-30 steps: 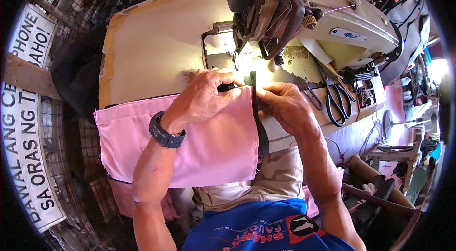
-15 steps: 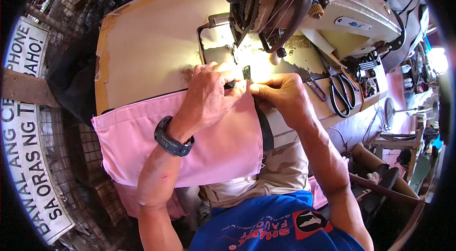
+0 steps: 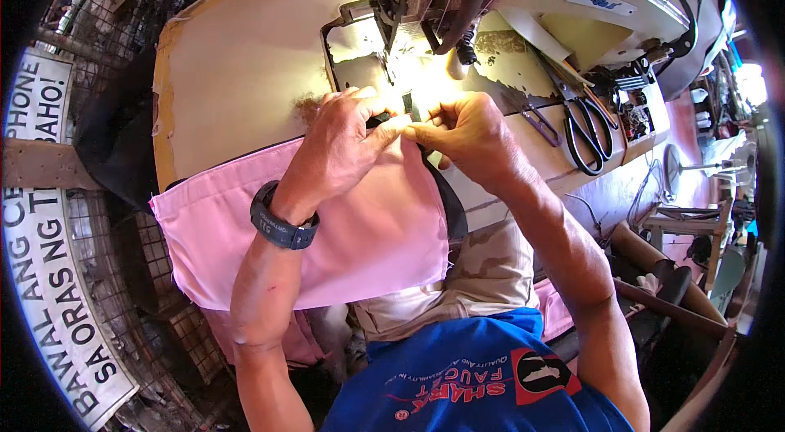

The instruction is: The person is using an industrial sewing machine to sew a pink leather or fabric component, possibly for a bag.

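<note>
Cloth [image 3: 376, 223], pink, lies over near edge of sewing table [image 3: 237, 48], lower part hanging above person's lap. Left hand [image 3: 337, 138], watch [image 3: 282, 218] on wrist, pinches cloth's top edge by right corner, thumb against fingers. Right hand [image 3: 474, 138] pinches black strip [image 3: 451, 207] at same corner; exact grip partly hidden. Thumb tips close together, just below lit needle area of sewing machine [image 3: 597, 0]. Scissors [image 3: 582, 138] on table, right of right hand.
</note>
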Demonstrator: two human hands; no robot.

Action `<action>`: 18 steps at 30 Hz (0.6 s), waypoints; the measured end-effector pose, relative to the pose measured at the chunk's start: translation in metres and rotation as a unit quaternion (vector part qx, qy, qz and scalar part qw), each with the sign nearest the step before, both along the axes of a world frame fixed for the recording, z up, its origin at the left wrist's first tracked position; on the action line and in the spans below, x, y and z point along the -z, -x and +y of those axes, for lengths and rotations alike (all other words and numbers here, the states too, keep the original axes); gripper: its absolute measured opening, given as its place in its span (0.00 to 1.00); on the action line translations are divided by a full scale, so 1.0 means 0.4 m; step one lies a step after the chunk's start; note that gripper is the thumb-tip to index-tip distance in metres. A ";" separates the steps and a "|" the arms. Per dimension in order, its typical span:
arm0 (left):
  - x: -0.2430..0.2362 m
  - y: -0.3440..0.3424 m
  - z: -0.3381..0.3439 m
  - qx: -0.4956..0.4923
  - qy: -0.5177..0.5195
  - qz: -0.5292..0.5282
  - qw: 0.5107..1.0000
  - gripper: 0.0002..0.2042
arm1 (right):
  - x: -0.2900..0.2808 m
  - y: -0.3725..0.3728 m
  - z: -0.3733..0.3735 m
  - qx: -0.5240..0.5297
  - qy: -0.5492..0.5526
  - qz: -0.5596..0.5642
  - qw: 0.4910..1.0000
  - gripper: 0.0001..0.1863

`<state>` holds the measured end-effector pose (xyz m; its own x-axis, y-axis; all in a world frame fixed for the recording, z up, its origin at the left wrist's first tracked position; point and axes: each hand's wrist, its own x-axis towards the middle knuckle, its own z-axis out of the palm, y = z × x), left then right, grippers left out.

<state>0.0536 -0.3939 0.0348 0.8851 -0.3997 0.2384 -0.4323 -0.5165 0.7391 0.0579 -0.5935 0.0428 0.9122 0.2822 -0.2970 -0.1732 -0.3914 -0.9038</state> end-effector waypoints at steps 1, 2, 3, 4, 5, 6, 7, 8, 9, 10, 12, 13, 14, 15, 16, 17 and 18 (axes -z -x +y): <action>-0.003 -0.001 0.000 0.000 0.000 -0.001 1.000 0.10 | 0.011 0.004 0.003 0.009 0.030 -0.048 0.998 0.13; -0.007 -0.002 0.001 0.001 -0.002 0.012 1.000 0.10 | 0.015 0.007 0.005 0.017 0.060 -0.096 0.993 0.12; -0.009 -0.003 0.001 0.002 -0.005 0.025 1.000 0.10 | 0.013 0.010 0.005 0.017 0.060 -0.096 0.993 0.12; -0.011 -0.003 -0.001 0.002 -0.005 0.025 1.000 0.10 | 0.010 0.012 0.004 0.026 0.044 -0.081 0.995 0.12; -0.014 -0.003 -0.004 -0.008 -0.023 0.015 1.000 0.11 | 0.007 0.015 0.004 0.035 0.027 -0.065 0.997 0.12; -0.016 -0.002 -0.005 -0.020 -0.043 0.005 0.999 0.12 | 0.010 0.018 0.006 0.033 0.026 -0.065 0.997 0.12; -0.013 0.000 -0.010 -0.022 -0.045 0.005 0.999 0.12 | 0.016 0.022 0.007 0.043 0.010 -0.060 0.997 0.13; -0.007 0.002 -0.019 -0.056 -0.039 0.007 0.998 0.12 | 0.021 0.025 0.009 0.052 -0.005 -0.055 0.997 0.13; -0.010 0.001 -0.030 -0.087 -0.031 0.010 0.996 0.12 | 0.023 0.027 0.006 0.054 -0.005 -0.055 0.997 0.13; -0.022 0.001 -0.034 -0.085 -0.031 0.010 0.996 0.12 | 0.025 0.029 0.002 0.050 0.009 -0.074 0.996 0.12; -0.057 0.002 -0.035 -0.061 -0.011 0.114 0.992 0.11 | 0.027 0.036 -0.003 0.046 0.022 -0.093 0.994 0.12; -0.047 -0.002 -0.030 -0.061 -0.011 0.112 0.992 0.11 | 0.029 0.042 -0.006 0.042 0.013 -0.093 0.995 0.12; -0.027 -0.007 -0.021 -0.042 -0.002 0.065 0.997 0.10 | 0.029 0.048 -0.008 0.038 0.004 -0.093 0.995 0.12; -0.022 -0.009 -0.017 -0.024 0.008 0.018 1.000 0.09 | 0.021 0.051 -0.009 0.035 0.004 -0.093 0.995 0.12; -0.024 -0.008 -0.012 -0.027 0.009 0.018 0.999 0.09 | 0.007 0.054 -0.009 0.048 -0.052 -0.057 0.996 0.11; -0.031 -0.007 -0.007 -0.017 0.012 0.056 0.998 0.09 | 0.000 0.054 -0.009 0.061 -0.107 -0.020 0.992 0.11; -0.037 -0.008 -0.008 -0.002 0.017 0.094 0.995 0.08 | -0.001 0.046 -0.019 0.049 -0.096 0.006 0.994 0.11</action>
